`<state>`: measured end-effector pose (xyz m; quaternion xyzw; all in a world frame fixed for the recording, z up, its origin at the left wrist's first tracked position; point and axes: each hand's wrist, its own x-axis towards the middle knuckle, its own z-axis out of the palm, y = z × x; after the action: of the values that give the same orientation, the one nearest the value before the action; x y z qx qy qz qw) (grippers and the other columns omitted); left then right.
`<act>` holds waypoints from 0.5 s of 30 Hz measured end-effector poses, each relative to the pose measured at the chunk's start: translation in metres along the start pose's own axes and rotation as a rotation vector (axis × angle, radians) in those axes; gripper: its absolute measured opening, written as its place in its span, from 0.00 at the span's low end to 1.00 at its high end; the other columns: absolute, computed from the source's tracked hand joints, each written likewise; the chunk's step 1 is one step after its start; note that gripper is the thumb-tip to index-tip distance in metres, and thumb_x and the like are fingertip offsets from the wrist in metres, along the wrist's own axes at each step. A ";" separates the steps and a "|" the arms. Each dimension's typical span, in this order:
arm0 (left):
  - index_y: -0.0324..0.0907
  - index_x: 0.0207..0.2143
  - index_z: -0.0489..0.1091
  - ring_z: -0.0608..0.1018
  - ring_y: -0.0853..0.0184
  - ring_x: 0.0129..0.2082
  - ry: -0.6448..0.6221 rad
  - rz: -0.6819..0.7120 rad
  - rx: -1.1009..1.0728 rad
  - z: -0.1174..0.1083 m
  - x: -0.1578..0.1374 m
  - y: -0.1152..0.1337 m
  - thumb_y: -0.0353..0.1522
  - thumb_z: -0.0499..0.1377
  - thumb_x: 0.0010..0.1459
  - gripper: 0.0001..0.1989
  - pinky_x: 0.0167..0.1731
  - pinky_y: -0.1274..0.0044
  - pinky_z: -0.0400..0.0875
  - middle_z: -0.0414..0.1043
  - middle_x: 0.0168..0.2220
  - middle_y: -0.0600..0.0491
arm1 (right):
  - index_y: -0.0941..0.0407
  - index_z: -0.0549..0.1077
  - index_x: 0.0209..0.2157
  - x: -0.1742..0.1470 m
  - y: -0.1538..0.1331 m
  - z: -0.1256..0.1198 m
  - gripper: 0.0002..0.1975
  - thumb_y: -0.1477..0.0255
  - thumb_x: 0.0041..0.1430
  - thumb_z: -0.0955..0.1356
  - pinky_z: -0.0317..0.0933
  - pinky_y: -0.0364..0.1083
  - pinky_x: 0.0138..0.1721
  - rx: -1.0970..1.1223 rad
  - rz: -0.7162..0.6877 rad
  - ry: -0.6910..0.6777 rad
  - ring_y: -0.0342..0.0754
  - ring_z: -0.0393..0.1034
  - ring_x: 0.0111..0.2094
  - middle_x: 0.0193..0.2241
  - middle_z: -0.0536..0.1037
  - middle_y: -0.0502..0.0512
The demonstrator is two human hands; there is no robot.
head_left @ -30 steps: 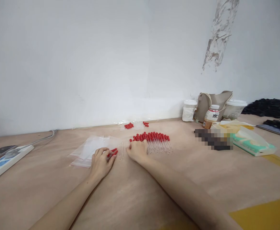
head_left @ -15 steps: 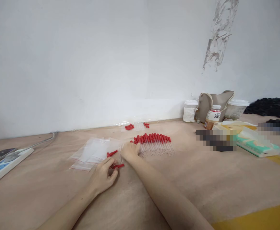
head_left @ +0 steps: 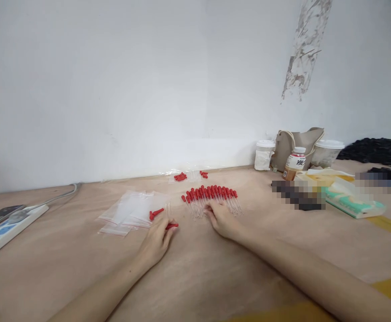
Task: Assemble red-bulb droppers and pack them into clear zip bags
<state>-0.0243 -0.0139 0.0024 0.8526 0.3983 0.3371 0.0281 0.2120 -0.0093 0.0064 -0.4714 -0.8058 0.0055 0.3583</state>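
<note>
The left hand (head_left: 155, 240), nearly closed, holds a red dropper bulb (head_left: 172, 226) at its fingertips. The right hand (head_left: 224, 220), fingers curled, is at the lower ends of the row of red-bulbed droppers (head_left: 212, 192); its grip cannot be determined. Clear tubes (head_left: 168, 209) lie just beyond the left hand.

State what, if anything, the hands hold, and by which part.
Left hand: a red bulb, by one end. Right hand, at the droppers: cannot be told.

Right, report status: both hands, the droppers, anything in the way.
Left hand holding a red bulb. Right hand at the red-topped droppers, grip unclear. Droppers lying side by side on the table. Nothing seen blocking either hand.
</note>
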 end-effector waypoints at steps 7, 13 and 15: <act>0.42 0.40 0.66 0.71 0.64 0.35 -0.072 0.100 -0.033 0.013 0.008 0.014 0.32 0.46 0.60 0.11 0.35 0.73 0.65 0.70 0.33 0.50 | 0.55 0.69 0.38 -0.021 -0.005 -0.005 0.11 0.73 0.59 0.58 0.53 0.45 0.40 0.126 -0.039 0.022 0.44 0.66 0.37 0.35 0.75 0.53; 0.43 0.34 0.68 0.70 0.65 0.33 -0.025 0.084 -0.026 0.007 0.010 0.018 0.32 0.49 0.59 0.09 0.35 0.74 0.63 0.70 0.31 0.53 | 0.55 0.69 0.35 -0.022 -0.017 -0.003 0.09 0.75 0.57 0.59 0.50 0.46 0.40 0.179 -0.077 -0.038 0.43 0.66 0.33 0.32 0.74 0.51; 0.43 0.35 0.68 0.70 0.66 0.33 -0.034 0.077 -0.072 0.006 0.011 0.020 0.32 0.50 0.59 0.08 0.36 0.74 0.63 0.71 0.32 0.53 | 0.55 0.68 0.35 -0.024 -0.017 -0.003 0.09 0.75 0.57 0.58 0.49 0.46 0.40 0.186 -0.083 -0.045 0.43 0.65 0.32 0.32 0.74 0.51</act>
<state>-0.0027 -0.0181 0.0104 0.8713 0.3523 0.3375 0.0527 0.2082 -0.0378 0.0008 -0.4023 -0.8283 0.0761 0.3824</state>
